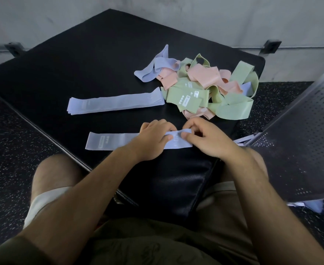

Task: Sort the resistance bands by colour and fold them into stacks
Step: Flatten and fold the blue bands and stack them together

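A lilac resistance band lies flat near the front of the black mat. My left hand rests on its right half with the thumb pinching the fabric. At the band's right end, my right hand pinches the edge between thumb and fingers. Further back lies a flat stack of lilac bands. To the right of that stack sits a tangled heap of green, pink and lilac bands.
A perforated grey metal bench stands at the right, with a lilac strip poking out beneath its edge. Speckled dark floor surrounds the mat. A concrete wall rises behind. My knees sit below the mat's front corner.
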